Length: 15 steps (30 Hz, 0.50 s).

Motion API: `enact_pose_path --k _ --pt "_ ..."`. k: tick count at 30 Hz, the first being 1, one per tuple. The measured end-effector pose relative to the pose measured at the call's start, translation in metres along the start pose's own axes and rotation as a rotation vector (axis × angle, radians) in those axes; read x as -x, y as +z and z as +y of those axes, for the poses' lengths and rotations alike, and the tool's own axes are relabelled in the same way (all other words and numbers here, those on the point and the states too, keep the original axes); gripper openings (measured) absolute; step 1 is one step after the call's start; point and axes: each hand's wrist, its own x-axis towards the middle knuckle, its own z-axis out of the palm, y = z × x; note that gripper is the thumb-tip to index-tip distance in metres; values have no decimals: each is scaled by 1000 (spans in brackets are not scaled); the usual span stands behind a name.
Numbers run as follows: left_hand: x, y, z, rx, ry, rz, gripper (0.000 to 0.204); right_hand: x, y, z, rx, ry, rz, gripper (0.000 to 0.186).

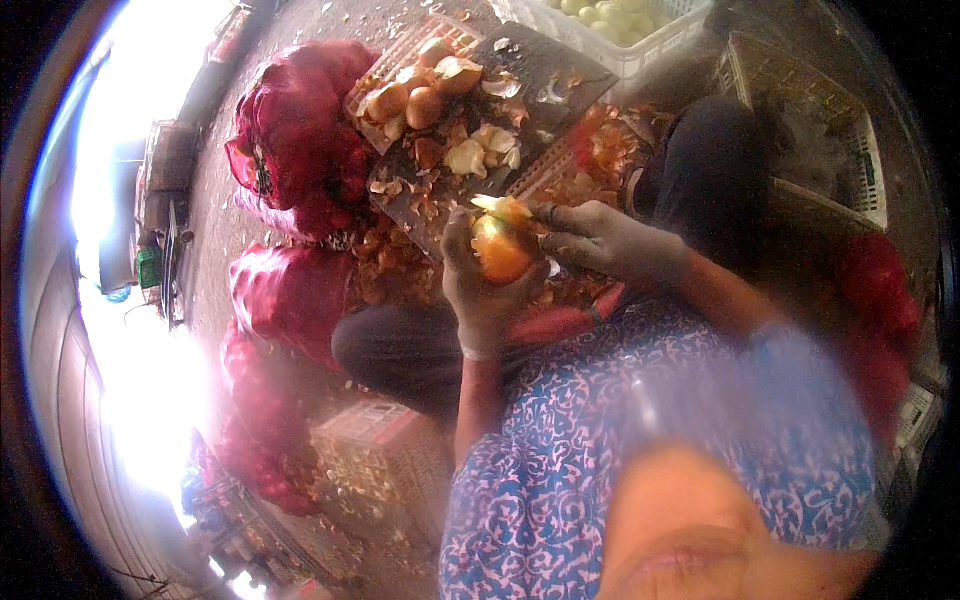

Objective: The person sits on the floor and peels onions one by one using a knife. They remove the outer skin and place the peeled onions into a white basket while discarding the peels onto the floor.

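Observation:
My left hand (469, 290), in a greyish glove, is wrapped round a partly peeled onion (502, 250) with orange-brown skin. A pale green-white flap of onion (503, 208) stands up at its top. My right hand (615, 242), also gloved, is closed at the onion's right side, its fingertips touching the flap's end. Whatever else its fingers hold is hidden. Beyond the hands, unpeeled onions (425, 107) rest on an upturned crate (415, 48), and pale peeled layers (482, 152) lie on a dark board (545, 65) among loose skins.
Red mesh sacks (300, 125) stand along the left. A white crate (628, 62) of pale peeled onions is at the far side. Another crate (868, 180) stands at the right, and a pale crate (375, 450) is at the lower left. Onion skins litter the floor.

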Motion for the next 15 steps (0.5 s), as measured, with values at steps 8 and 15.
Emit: enact_pose_path --k 8,15 --pt "1 -1 23 588 -391 64 90 -7 -7 26 66 54 299 42" --pt "-1 -5 31 660 -477 114 89 7 -6 2 -228 54 117 50"
